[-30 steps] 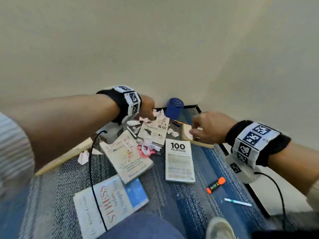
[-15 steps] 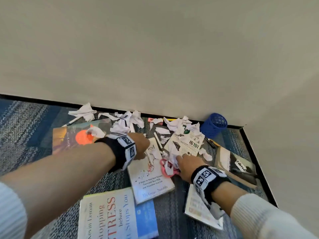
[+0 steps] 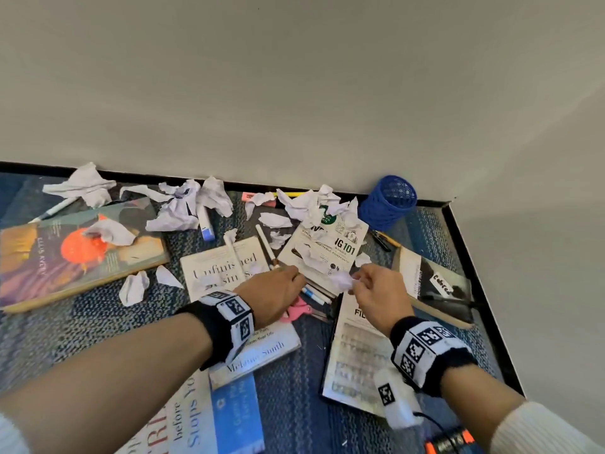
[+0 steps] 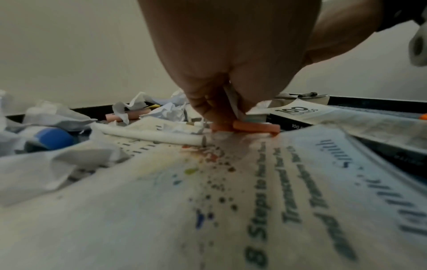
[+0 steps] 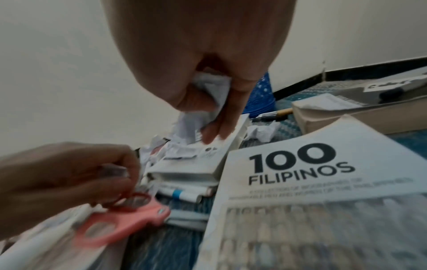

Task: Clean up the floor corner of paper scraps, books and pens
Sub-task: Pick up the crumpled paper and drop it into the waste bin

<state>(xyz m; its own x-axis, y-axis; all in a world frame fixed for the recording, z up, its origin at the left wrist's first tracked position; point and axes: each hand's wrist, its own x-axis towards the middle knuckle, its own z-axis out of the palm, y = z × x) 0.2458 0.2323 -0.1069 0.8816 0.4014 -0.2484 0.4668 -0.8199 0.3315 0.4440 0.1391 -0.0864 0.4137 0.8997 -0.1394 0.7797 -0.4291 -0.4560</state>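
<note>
Head view counts six books on the carpet [image 3: 294, 404]: an orange-covered one [image 3: 82, 257] at left, a white one [image 3: 222, 267] under the left hand [image 3: 273, 298], "IG 101" [image 3: 340, 247], "100 Filipinos" [image 3: 357, 352], a dark one [image 3: 435, 283] at right, and "Stress" [image 3: 190, 417] nearest. One blue cup [image 3: 388, 201] stands in the corner. White crumpled scraps [image 3: 183, 204] lie along the wall, too many and too overlapped to count. Right hand [image 3: 379, 298] fingers [image 5: 231, 109] pinch one crumpled white scrap [image 3: 342, 280] above "IG 101". Left fingers [image 4: 208, 107] curl at pink scissors [image 5: 120, 222]; whether they grip them I cannot tell.
</note>
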